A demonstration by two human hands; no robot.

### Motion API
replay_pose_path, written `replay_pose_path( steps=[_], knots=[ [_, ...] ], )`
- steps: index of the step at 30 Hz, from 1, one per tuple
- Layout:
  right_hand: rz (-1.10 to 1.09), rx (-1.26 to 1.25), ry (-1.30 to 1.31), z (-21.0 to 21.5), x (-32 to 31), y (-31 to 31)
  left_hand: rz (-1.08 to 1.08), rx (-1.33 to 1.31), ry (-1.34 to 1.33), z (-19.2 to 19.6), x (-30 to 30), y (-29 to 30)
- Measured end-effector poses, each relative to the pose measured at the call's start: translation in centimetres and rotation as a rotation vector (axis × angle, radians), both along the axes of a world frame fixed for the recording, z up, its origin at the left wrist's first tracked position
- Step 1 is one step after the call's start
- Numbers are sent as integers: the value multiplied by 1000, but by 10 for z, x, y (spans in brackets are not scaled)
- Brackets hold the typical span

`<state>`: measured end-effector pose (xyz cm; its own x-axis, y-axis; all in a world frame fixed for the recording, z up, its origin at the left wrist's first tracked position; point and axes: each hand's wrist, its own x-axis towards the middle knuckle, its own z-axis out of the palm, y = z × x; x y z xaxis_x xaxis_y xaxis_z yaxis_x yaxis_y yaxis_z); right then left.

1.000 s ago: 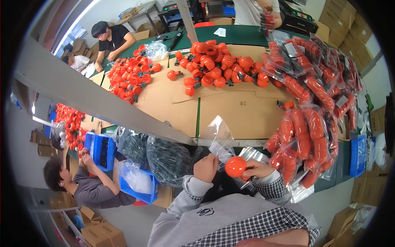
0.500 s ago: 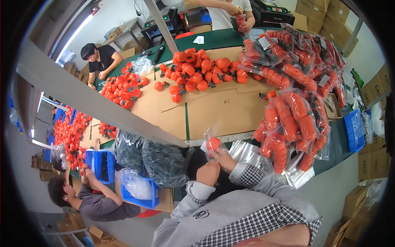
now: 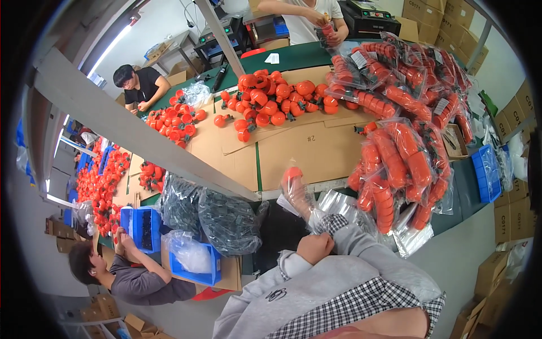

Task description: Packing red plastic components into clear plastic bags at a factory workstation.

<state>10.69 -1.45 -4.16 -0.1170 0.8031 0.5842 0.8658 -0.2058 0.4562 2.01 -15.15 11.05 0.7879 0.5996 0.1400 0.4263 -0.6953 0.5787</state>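
Red cup sits at the far end of a clear bag, near the front edge of the worktable. Right hand is inside the same bag, arm stretched forward, fingertips up against the cup; plastic and glare blur the fingers, so cannot tell whether they grip it or only press on it. Left hand is curled into a fist, close to the body and just beside the right sleeve; cannot tell whether any of the bag's edge is caught in it.

Flat silvery bags lie just right of the right hand. Beyond those, a big mound of bagged red cups, packed in rows, spreads up the right side of the table. Cardboard sheet covers the middle; loose red cups with dark clips are heaped along its far part, and a second heap lies to the left, past a pale slanting beam.

Left of the hands: large clear sacks of dark parts, then a blue bin with crumpled clear plastic in it. Co-worker in grey sits at the left, both hands near another blue bin. Co-worker in white stands across the table, holding a filled bag.
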Motion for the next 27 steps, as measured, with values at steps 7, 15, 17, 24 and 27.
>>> replay_pose_path(
  steps=[7,15,17,24,27],
  knots=[
    [210,-367,1550,45,0,-14,313,148,-56,9,-12,35],
    [1024,-1155,1834,182,61,-79,737,202,83,-25,-69,116],
    [869,-998,1955,182,97,-54,767,86,39,-29,-74,126],
    [-495,4,1192,7,293,61,575,-416,-313,4,-44,110],
    [-679,-48,1382,-7,298,78,628,-413,-314,6,-57,111]
  ],
)
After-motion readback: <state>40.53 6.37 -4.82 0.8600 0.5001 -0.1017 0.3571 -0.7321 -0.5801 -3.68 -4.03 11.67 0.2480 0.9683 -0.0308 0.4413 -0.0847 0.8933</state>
